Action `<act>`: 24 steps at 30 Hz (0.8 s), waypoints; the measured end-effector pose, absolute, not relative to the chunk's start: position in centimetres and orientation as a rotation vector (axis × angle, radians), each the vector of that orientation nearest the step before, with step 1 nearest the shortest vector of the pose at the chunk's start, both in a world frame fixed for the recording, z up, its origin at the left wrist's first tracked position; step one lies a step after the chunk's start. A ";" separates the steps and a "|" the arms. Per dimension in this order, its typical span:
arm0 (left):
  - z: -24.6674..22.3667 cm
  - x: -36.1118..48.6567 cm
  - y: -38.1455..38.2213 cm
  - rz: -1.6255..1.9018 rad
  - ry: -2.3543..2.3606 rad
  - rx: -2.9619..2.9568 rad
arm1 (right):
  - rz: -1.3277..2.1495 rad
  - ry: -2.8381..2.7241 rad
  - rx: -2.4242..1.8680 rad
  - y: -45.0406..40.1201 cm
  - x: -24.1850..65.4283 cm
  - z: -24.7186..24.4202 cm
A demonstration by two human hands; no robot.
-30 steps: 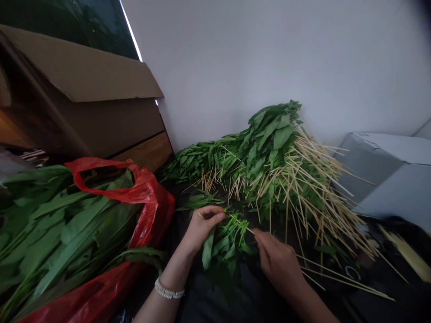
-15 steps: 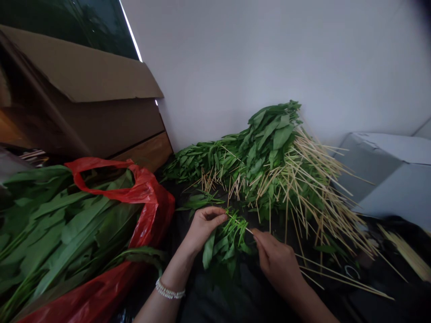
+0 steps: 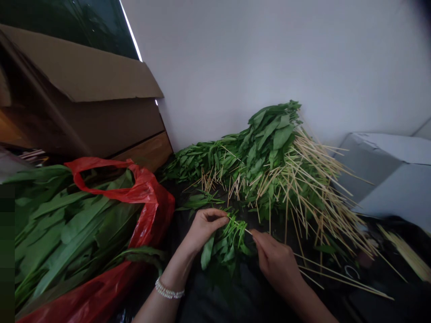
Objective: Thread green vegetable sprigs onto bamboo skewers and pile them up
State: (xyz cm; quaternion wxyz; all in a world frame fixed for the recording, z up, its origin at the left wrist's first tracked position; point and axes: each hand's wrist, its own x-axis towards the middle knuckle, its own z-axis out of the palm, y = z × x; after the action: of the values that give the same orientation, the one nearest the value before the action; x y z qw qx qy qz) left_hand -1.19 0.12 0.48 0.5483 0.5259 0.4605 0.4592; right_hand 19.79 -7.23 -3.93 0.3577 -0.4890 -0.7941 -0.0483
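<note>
My right hand is closed round one end of a thin bamboo skewer. Green leaves are threaded by their stems along that skewer and hang down from it in a bunch. At the skewer's other end, my left hand, with a beaded bracelet at the wrist, pinches a leaf stem between thumb and fingertips. The exact spot where stem and skewer tip meet is too small to make out. Just beyond my left hand, a few loose leaves lie on the dark surface.
A large heap of skewered leaves leans against the wall, its bare skewers sticking out rightward. On the left stands a red plastic bag full of long leaves. A cardboard box rises behind it; a white box stands right.
Both hands stay nearly in place. The bunch of leaves on the skewer has shifted very slightly left and down.
</note>
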 end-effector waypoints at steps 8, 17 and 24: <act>0.6 -1.4 0.1 1.060 1.063 1.226 | -0.092 -2.026 -1.277 -7.2 19.5 -3.7; 0.4 -1.3 0.0 1.041 1.071 1.239 | -0.096 -2.019 -1.283 -7.4 19.2 -3.7; 0.2 -1.2 0.1 0.997 1.064 1.248 | -0.102 -1.989 -1.289 -7.4 19.1 -3.9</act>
State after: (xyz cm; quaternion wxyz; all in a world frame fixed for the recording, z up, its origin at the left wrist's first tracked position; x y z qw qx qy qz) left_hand -1.23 0.06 0.19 0.5740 0.5325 0.4541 0.4253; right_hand 19.11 -7.40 -3.86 0.3751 -0.5037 -0.7772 -0.0398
